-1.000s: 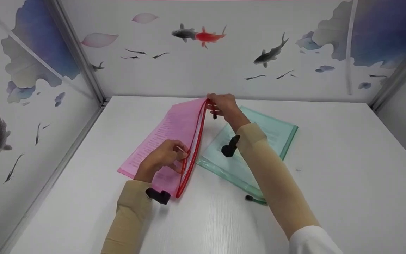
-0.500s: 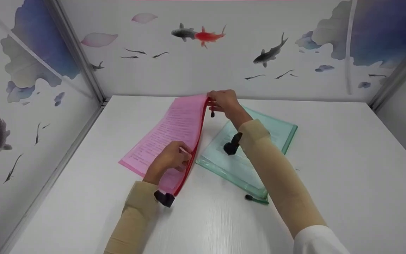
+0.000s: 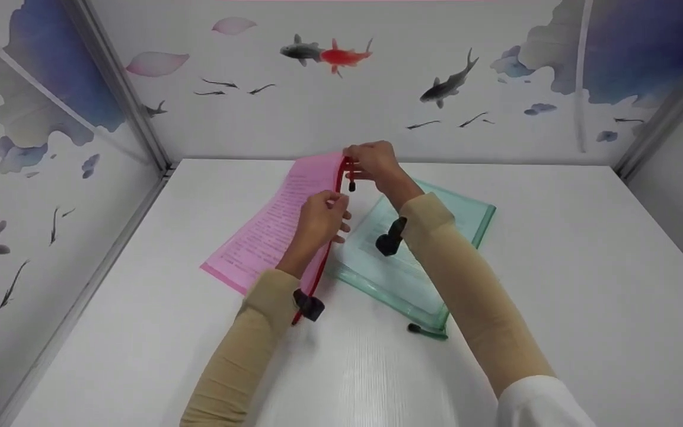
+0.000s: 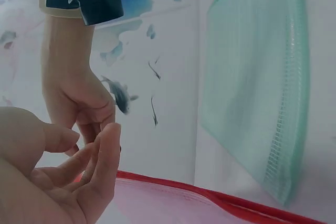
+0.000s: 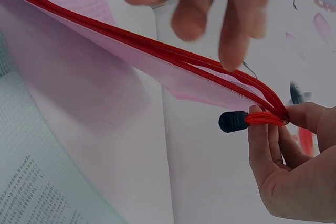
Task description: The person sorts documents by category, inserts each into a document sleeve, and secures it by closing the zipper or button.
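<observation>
Left hand (image 3: 322, 214) across pink pouch's (image 3: 270, 234) red edge; contact unclear

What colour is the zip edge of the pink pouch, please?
Red; the zip edge shows best in the right wrist view.

Table: a white, smooth-topped table (image 3: 555, 267) fills the booth.
Walls: three white panels painted with grey fish, one red goldfish (image 3: 341, 56), blue washes.
Corners: grey metal posts (image 3: 122, 95).
Light: even, soft.

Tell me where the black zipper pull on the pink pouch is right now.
In the head view the black zipper pull hangs at the far end of the pink mesh zip pouch, just below the right hand, left of the green mesh pouch.
</observation>
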